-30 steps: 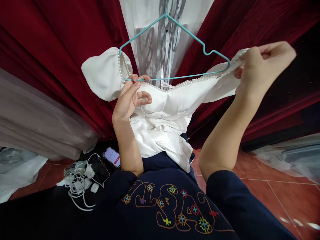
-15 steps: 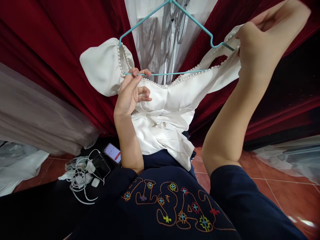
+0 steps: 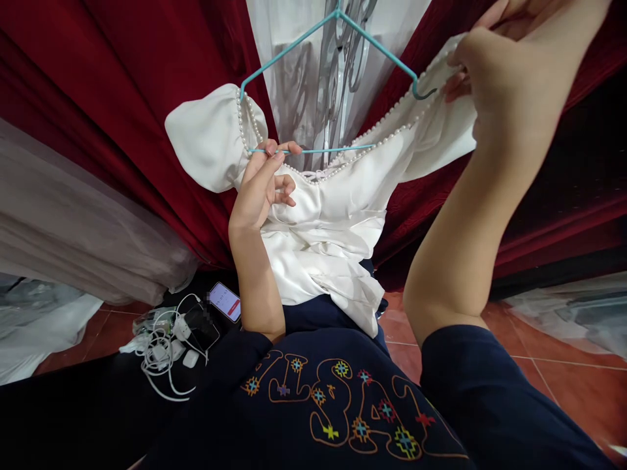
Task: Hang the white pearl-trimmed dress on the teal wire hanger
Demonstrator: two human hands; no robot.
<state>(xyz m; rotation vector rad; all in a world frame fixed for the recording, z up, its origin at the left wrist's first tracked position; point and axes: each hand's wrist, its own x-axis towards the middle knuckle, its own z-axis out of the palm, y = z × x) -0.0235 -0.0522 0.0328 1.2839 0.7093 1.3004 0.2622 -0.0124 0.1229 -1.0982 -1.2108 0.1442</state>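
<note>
A white dress (image 3: pixel 337 196) with pearl-beaded trim along its neckline spreads over my lap and up in front of me. A light blue wire hanger (image 3: pixel 290 50) sits at its top, with the left puffed sleeve (image 3: pixel 198 134) over one shoulder. My left hand (image 3: pixel 257 186) pinches the hanger's bottom bar between thumb and fingers, its other fingers curled loosely. At upper right my right hand (image 3: pixel 514 75) grips the dress's other sleeve (image 3: pixel 441 124); its fingertips are partly hidden. Beside that sleeve, the hanger's right shoulder ends in a bare, darker tip.
Dark red curtains (image 3: pixel 122 98) and a sheer white one (image 3: pixel 294 72) hang ahead, before grey metal scrollwork. On a black surface at left lie a lit phone (image 3: pixel 225 301), tangled white cables (image 3: pixel 157 356) and a plastic packet. Red floor tiles (image 3: pixel 578 385) show at right.
My right hand has drawn the sleeve up and away, so the hanger's right tip now shows outside it. The bottom bar's right end is more covered. My left hand keeps its pinch.
</note>
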